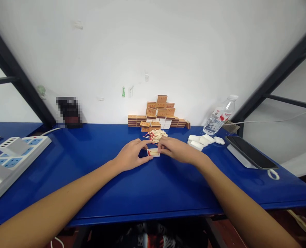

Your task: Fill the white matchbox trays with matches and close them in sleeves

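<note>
A small open matchbox tray (153,152) with red-tipped matches lies on the blue table (153,193). My left hand (131,155) pinches its left end with curled fingers. My right hand (175,149) grips its right end, fingers closed. Just behind my hands lies a loose pile of matches (156,135). Further back, against the white wall, brown matchboxes (160,115) are stacked in a heap.
Several white inner trays (200,141) lie right of my hands, with a plastic water bottle (219,115) behind them. A dark phone (251,152) rests at the right edge. A white power strip (12,158) sits at the left. Black frame struts slant on both sides.
</note>
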Motion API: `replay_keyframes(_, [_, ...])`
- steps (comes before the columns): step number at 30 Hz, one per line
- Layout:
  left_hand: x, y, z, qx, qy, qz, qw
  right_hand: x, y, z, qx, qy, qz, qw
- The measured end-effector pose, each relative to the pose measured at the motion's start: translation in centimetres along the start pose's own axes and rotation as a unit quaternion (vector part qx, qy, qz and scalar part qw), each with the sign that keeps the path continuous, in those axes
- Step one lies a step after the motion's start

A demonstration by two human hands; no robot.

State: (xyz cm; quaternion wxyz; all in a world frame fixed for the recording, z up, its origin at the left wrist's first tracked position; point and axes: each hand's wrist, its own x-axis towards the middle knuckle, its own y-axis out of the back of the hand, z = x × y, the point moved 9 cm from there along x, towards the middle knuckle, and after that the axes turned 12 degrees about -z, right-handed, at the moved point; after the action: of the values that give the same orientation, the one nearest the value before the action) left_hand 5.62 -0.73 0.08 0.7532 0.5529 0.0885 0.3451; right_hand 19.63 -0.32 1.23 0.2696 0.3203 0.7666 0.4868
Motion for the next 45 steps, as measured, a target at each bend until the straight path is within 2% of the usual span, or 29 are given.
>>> replay_keyframes(3, [0.0, 0.2, 0.0, -0.004, -0.003, 0.012, 1.0, 0.4, -0.6, -0.8, 0.009, 0.018, -0.01, 1.0])
replay_keyframes(6, [0.0, 0.1, -0.1, 0.0, -0.005, 0.005, 1.0, 0.2, 0.4, -0.6, 0.0, 0.02, 0.027, 0.999])
replay_keyframes(10, [0.0, -0.1, -0.1, 0.003, -0.005, 0.0, 1.0, -0.2, 1.6, 1.7, -0.047, -0.063, 0.082, 0.994])
replay_keyframes(13, [-0.1, -0.1, -0.1, 0.007, -0.001, 0.004, 1.0, 0.0, 1.4, 3.6, -0.075, -0.117, 0.09, 0.986])
replay_keyframes(19, [-0.1, -0.3, -0.2, 0.015, 0.004, -0.004, 1.0, 0.9, 0.0, 3.9, -0.08, -0.049, 0.071, 0.993])
replay_keyframes(27, [-0.1, -0.2, -0.1, 0.013, 0.004, -0.003, 1.0, 0.9, 0.1, 3.8, -0.078, -0.016, 0.075, 0.994])
replay_keyframes(33, [-0.1, -0.3, -0.1, 0.02, 0.002, -0.003, 1.0, 0.9, 0.1, 3.5, -0.036, 0.023, 0.058, 0.997])
replay_keyframes(45, [0.0, -0.2, 0.0, 0.021, -0.004, -0.002, 1.0, 0.4, 0.5, 4.0, -0.03, -0.014, 0.03, 0.999])
